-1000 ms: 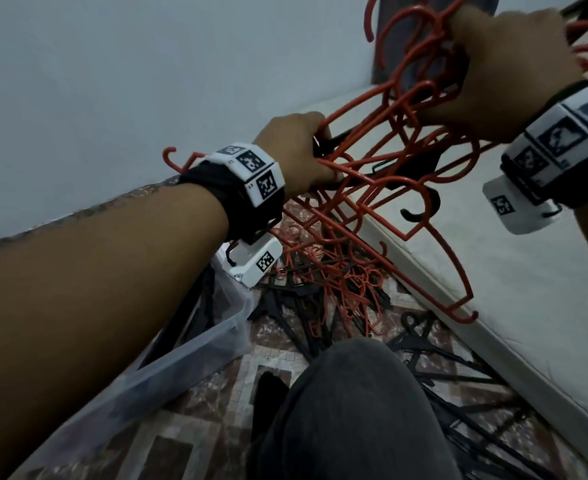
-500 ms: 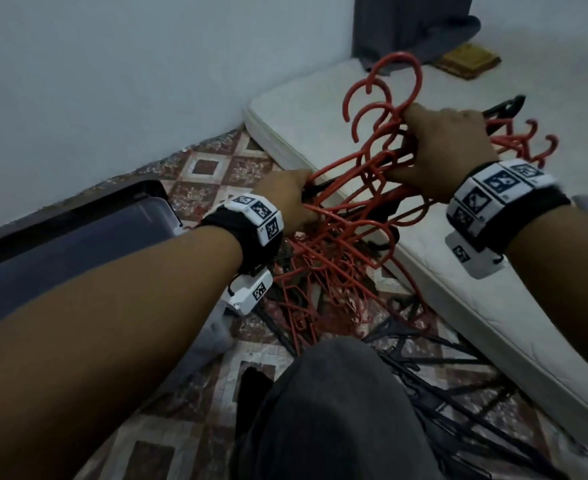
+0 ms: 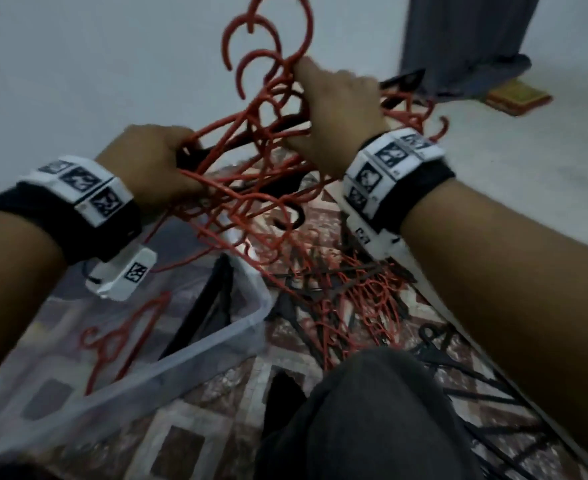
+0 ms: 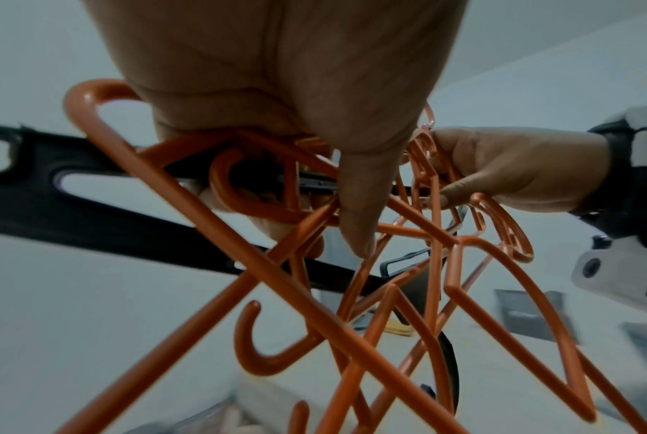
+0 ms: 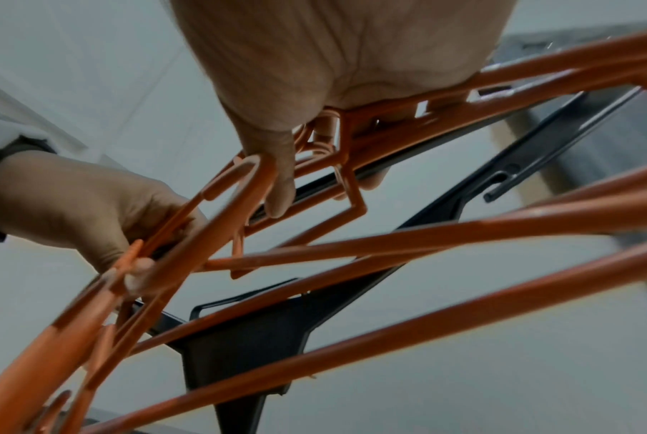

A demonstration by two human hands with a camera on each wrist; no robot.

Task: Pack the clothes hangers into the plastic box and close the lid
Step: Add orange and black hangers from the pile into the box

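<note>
Moved: both hands now carry the bundle [image 3: 251, 174] nearer the box [image 3: 168, 358] than half a second ago.
Left hand [image 3: 147, 164]: fingers clenched round orange and black hangers.
Right hand [image 3: 334, 112]: grasping the bundle below its hooks [image 3: 268, 57].
Box: lower left, open, one orange hanger [image 3: 119, 337] inside.
Floor [image 3: 195, 434]: more hangers [image 3: 354, 299] piled beside the box.
Mattress [image 3: 534, 188]: right of the pile.

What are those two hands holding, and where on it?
A tangled bundle of hangers: right hand grips near the hook necks, left hand grips the shoulder bars.
</note>
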